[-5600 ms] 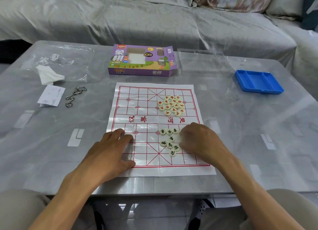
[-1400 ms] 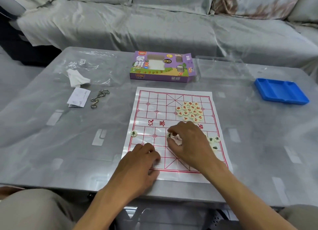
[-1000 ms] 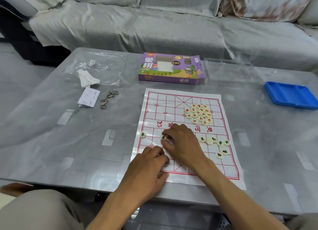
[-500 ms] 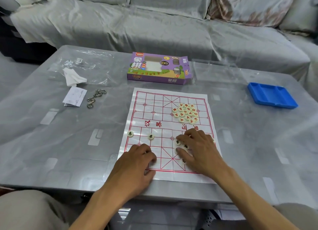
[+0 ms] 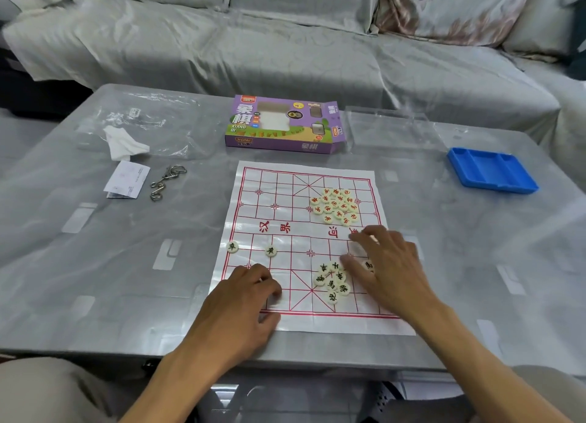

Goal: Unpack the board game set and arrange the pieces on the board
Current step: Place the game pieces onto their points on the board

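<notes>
A white paper board (image 5: 285, 200) with a red grid lies on the table. A heap of red-lettered round pieces (image 5: 336, 205) sits in its far right part. A loose cluster of black-lettered pieces (image 5: 331, 280) lies near the front middle. Two black-lettered pieces stand apart on the left: one at the board's left edge (image 5: 232, 247), one a little to its right (image 5: 270, 251). My left hand (image 5: 241, 305) rests on the board's near left corner, fingers bent, holding nothing I can see. My right hand (image 5: 387, 270) hovers over the board's right side, fingers spread, partly covering a piece (image 5: 368, 265).
The purple game box (image 5: 282, 124) lies behind the board. A clear plastic lid (image 5: 390, 128) and a blue tray (image 5: 491, 169) are at the right. At the left lie a plastic bag (image 5: 142, 121), folded papers (image 5: 126, 178) and a metal ring puzzle (image 5: 166, 181).
A second black-lettered piece now stands on the left row. My right hand has moved back to the right over the black cluster. My left hand stays on the near left corner.
</notes>
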The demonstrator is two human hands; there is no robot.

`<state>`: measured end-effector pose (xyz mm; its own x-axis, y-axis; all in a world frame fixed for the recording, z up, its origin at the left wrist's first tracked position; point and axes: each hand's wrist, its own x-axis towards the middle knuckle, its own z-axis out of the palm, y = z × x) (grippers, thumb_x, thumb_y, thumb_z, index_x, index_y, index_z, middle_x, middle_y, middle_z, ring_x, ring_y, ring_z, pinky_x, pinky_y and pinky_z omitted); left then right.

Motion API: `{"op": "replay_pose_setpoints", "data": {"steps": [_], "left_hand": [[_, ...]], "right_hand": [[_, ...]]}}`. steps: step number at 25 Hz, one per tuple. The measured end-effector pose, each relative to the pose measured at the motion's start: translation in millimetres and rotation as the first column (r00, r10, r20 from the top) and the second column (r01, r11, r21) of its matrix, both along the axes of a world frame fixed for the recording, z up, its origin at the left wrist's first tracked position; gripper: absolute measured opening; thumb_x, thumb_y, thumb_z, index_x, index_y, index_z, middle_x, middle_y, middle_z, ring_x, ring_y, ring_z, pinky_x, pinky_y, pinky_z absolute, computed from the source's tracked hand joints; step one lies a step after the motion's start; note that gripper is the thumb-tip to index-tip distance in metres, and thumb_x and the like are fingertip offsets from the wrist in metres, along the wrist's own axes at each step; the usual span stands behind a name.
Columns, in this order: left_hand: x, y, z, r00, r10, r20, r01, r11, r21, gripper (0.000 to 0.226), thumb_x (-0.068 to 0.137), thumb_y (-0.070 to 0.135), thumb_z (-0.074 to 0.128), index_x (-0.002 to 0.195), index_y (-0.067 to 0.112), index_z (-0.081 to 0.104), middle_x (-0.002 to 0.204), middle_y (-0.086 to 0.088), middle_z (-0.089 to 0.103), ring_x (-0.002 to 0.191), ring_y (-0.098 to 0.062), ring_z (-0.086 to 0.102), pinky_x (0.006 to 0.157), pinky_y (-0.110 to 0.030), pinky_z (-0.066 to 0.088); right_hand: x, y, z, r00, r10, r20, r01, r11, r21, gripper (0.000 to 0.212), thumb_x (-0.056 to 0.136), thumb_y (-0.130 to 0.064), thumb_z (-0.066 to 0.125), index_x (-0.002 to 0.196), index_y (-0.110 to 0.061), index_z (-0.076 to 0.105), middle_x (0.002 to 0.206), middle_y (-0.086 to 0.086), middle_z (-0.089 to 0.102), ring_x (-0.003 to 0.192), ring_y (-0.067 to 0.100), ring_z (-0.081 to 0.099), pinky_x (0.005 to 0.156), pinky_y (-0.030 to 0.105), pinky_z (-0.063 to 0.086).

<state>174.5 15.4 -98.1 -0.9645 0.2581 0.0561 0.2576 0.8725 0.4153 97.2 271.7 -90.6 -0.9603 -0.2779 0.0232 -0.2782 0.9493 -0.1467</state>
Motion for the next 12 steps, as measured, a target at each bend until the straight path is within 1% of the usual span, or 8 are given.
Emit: {"op": "replay_pose_setpoints", "data": {"steps": [1, 2, 4, 6, 9, 12], "left_hand": [[0.0, -0.9, -0.7, 1.000, 0.001, -0.009, -0.001, 1.000, 0.002, 0.025, 0.085, 0.040, 0.061, 0.109, 0.034, 0.062, 0.116, 0.020, 0.051, 0.106, -0.006, 0.046, 0.069, -0.009, 0.029], [0.3, -1.7, -0.6, 1.000, 0.002, -0.012, -0.002, 1.000, 0.003, 0.025, 0.084, 0.040, 0.062, 0.107, 0.034, 0.063, 0.114, 0.020, 0.052, 0.105, -0.007, 0.047, 0.068, -0.009, 0.029], [0.5, -1.5, -0.1, 1.000, 0.005, -0.010, -0.005, 1.000, 0.004, 0.025, 0.084, 0.040, 0.062, 0.109, 0.034, 0.063, 0.115, 0.019, 0.051, 0.105, -0.006, 0.047, 0.069, -0.010, 0.030], [0.6, -0.5, 0.7, 1.000, 0.006, -0.010, -0.006, 1.000, 0.012, 0.027, 0.085, 0.040, 0.062, 0.111, 0.033, 0.062, 0.117, 0.019, 0.051, 0.106, -0.006, 0.045, 0.072, -0.012, 0.033], [1.9, -1.0, 2.2, 1.000, 0.006, -0.004, -0.006, 1.000, 0.010, 0.028, 0.087, 0.041, 0.060, 0.113, 0.034, 0.060, 0.119, 0.020, 0.049, 0.107, -0.004, 0.042, 0.075, -0.013, 0.034], [3.1, -0.9, 2.7, 1.000, 0.005, 0.004, -0.005, 1.000, 0.019, 0.028, 0.088, 0.042, 0.058, 0.115, 0.035, 0.059, 0.121, 0.020, 0.048, 0.109, -0.003, 0.041, 0.078, -0.013, 0.035]], "right_hand": [[-4.8, 4.9, 0.9, 0.998, -0.047, 0.033, 0.048, 0.999, -0.007, 0.046, 0.094, -0.059, 0.040, 0.130, -0.032, 0.052, 0.136, -0.008, 0.047, 0.120, 0.017, 0.045, 0.098, 0.037, 0.039], [-5.8, 8.3, -0.3, 0.997, -0.052, 0.054, 0.053, 0.998, -0.020, 0.041, 0.096, -0.054, 0.040, 0.127, -0.032, 0.055, 0.132, -0.008, 0.050, 0.114, 0.016, 0.048, 0.094, 0.034, 0.042], [0.4, 12.4, -4.5, 0.999, -0.008, 0.052, 0.011, 0.998, -0.069, 0.033, 0.098, -0.045, 0.042, 0.120, -0.030, 0.062, 0.122, -0.010, 0.056, 0.101, 0.012, 0.050, 0.084, 0.029, 0.044], [8.8, 17.0, -6.7, 0.998, 0.013, 0.063, -0.003, 0.988, -0.154, 0.028, 0.099, -0.038, 0.044, 0.115, -0.029, 0.065, 0.114, -0.012, 0.057, 0.095, 0.009, 0.050, 0.079, 0.027, 0.045], [6.7, 17.6, -2.3, 0.996, 0.012, 0.085, 0.006, 0.976, -0.216, 0.026, 0.099, -0.034, 0.045, 0.111, -0.028, 0.067, 0.109, -0.014, 0.057, 0.096, 0.009, 0.051, 0.078, 0.027, 0.048], [4.3, 18.2, 0.5, 0.993, 0.007, 0.120, 0.016, 0.982, -0.188, 0.022, 0.097, -0.036, 0.047, 0.108, -0.030, 0.066, 0.110, -0.014, 0.061, 0.093, 0.006, 0.054, 0.080, 0.029, 0.050]]}}
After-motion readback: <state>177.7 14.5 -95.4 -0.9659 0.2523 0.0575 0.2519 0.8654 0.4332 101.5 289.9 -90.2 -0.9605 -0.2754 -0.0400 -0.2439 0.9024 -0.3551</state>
